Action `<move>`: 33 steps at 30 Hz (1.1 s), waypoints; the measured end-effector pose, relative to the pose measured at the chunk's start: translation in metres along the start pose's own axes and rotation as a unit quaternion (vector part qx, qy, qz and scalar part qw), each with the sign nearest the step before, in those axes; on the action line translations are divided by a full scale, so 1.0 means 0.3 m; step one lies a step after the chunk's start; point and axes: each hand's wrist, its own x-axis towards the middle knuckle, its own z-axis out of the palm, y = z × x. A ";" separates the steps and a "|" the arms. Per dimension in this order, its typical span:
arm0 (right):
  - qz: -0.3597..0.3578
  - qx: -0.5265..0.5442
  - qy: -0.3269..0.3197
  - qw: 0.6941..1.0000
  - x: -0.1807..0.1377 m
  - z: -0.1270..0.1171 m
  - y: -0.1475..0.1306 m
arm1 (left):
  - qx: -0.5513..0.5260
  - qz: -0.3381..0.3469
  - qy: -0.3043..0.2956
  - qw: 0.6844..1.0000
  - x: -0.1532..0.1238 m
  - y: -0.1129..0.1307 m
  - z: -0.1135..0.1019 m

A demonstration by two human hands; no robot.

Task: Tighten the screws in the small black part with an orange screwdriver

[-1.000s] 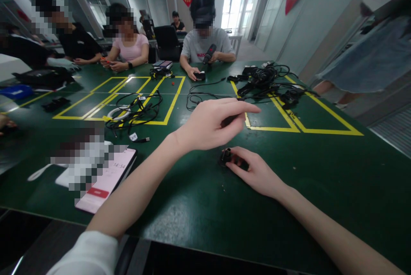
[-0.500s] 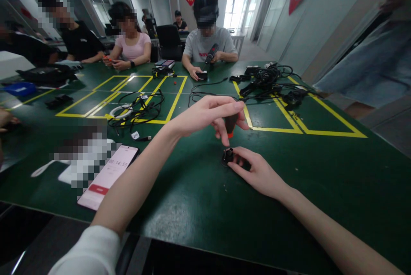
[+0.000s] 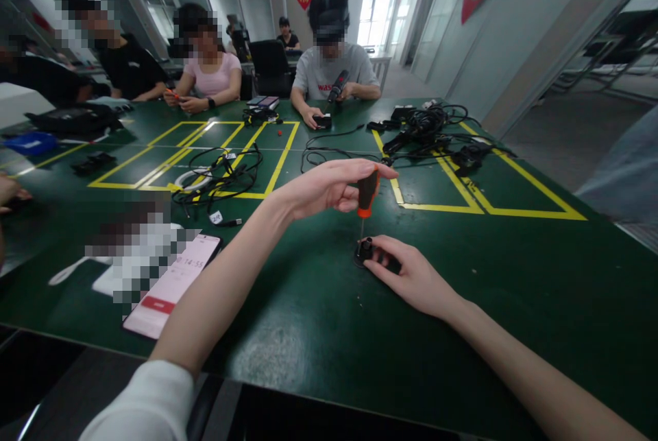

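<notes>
An upright screwdriver (image 3: 366,197) with a dark and orange handle is in my left hand (image 3: 336,187), whose index finger lies across the top of the handle. Its thin shaft points down, and the tip meets a small black round part (image 3: 362,253) on the green table. Just what the tip touches there is too small to make out. My right hand (image 3: 406,266) pinches that black part from the right side, thumb and fingertips against it.
A phone (image 3: 172,287) showing a timer lies at the left. Coiled cables (image 3: 221,177) are beyond it, and a tangle of black cables (image 3: 426,125) sits at the far right. Yellow tape (image 3: 442,208) marks the green table (image 3: 308,304). Across it, a co-worker (image 3: 334,70) handles a dark tool.
My left hand's fingers have shifted around the screwdriver handle, curling back so its shaft now shows. My right hand stays put. A person at the right edge has moved mostly out of view.
</notes>
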 end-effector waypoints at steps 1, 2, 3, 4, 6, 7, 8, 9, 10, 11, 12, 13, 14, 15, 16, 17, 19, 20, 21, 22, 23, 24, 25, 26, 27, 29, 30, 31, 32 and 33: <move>0.000 0.000 0.000 1.000 0.000 -0.001 -0.001 | 0.002 -0.007 -0.002 1.000 -0.001 0.001 0.000; 0.000 0.000 0.001 1.000 0.000 -0.002 -0.001 | 0.001 -0.014 -0.007 1.000 -0.003 0.001 -0.001; 0.000 0.000 0.001 1.000 0.001 -0.003 -0.002 | -0.001 -0.020 -0.014 1.000 -0.004 0.001 -0.002; 0.000 0.000 0.000 1.000 0.001 -0.003 -0.002 | -0.005 -0.026 -0.022 0.999 -0.005 0.001 -0.004; 0.000 0.000 -0.001 1.000 0.002 -0.003 -0.002 | -0.012 -0.039 -0.038 0.998 -0.005 0.000 -0.007; -0.001 -0.001 -0.001 1.000 0.002 -0.003 -0.001 | -0.013 -0.049 -0.040 0.998 -0.004 0.000 -0.008; -0.002 -0.002 -0.001 1.000 0.002 -0.002 0.000 | -0.013 -0.060 -0.040 0.997 -0.003 0.000 -0.009; -0.002 -0.004 0.000 1.000 0.002 -0.001 0.001 | -0.012 -0.070 -0.038 0.997 -0.002 0.000 -0.010; -0.003 -0.006 0.000 1.000 0.002 -0.001 0.002 | -0.012 -0.077 -0.036 0.996 -0.001 -0.001 -0.010; -0.004 -0.006 0.001 1.000 0.002 0.000 0.002 | -0.013 -0.078 -0.036 0.996 -0.001 -0.001 -0.011; -0.003 -0.007 0.000 1.000 0.002 0.000 0.003 | -0.015 -0.075 -0.039 0.996 -0.001 -0.001 -0.011; -0.003 -0.006 -0.001 1.000 0.001 -0.001 0.003 | -0.021 -0.068 -0.044 0.996 -0.002 -0.001 -0.011; -0.002 -0.006 -0.002 1.000 0.001 -0.002 0.002 | -0.027 -0.059 -0.052 0.996 -0.004 -0.001 -0.011; -0.002 -0.007 -0.003 1.000 0.001 -0.003 0.001 | -0.033 -0.052 -0.061 0.996 -0.006 -0.001 -0.010; -0.002 -0.007 -0.003 1.000 0.000 -0.004 0.000 | -0.038 -0.047 -0.069 0.996 -0.008 0.000 -0.010; -0.002 -0.007 -0.003 1.000 0.000 -0.004 -0.001 | -0.041 -0.046 -0.077 0.995 -0.010 0.001 -0.009; -0.002 -0.007 -0.001 1.000 0.000 -0.005 -0.003 | -0.038 -0.051 -0.089 0.994 -0.013 0.002 -0.009; -0.002 -0.007 0.000 1.000 0.000 -0.005 -0.004 | -0.034 -0.054 -0.094 0.994 -0.015 0.002 -0.009; -0.002 -0.008 0.000 1.000 0.000 -0.005 -0.005 | -0.028 -0.056 -0.097 0.993 -0.016 0.003 -0.011; -0.001 -0.009 0.000 1.000 0.000 -0.006 -0.006 | -0.022 -0.055 -0.100 0.993 -0.017 0.003 -0.012; -0.001 -0.010 -0.001 1.000 0.001 -0.006 -0.007 | -0.017 -0.055 -0.103 0.993 -0.018 0.003 -0.013; -0.001 -0.010 -0.002 1.000 0.001 -0.007 -0.008 | -0.013 -0.054 -0.107 0.993 -0.019 0.003 -0.015; -0.001 -0.010 -0.004 1.000 0.001 -0.008 -0.008 | -0.013 -0.054 -0.110 0.992 -0.020 0.003 -0.015; 0.000 -0.010 -0.006 1.000 0.001 -0.009 -0.009 | -0.014 -0.055 -0.113 0.992 -0.020 0.003 -0.016; 0.000 -0.010 -0.008 1.000 0.001 -0.010 -0.009 | -0.017 -0.057 -0.115 0.992 -0.020 0.004 -0.015; 0.001 -0.009 -0.007 1.000 0.002 -0.010 -0.008 | -0.023 -0.064 -0.115 0.991 -0.020 0.007 -0.013; 0.001 -0.009 -0.006 1.000 0.001 -0.010 -0.007 | -0.025 -0.066 -0.113 0.991 -0.019 0.008 -0.012; 0.001 -0.008 -0.004 1.000 0.001 -0.009 -0.006 | -0.024 -0.068 -0.112 0.991 -0.019 0.010 -0.010; 0.000 -0.007 -0.003 1.000 0.001 -0.008 -0.005 | -0.023 -0.068 -0.111 0.991 -0.019 0.011 -0.009; -0.001 -0.006 -0.002 1.000 0.001 -0.007 -0.003 | -0.021 -0.066 -0.111 0.991 -0.019 0.011 -0.008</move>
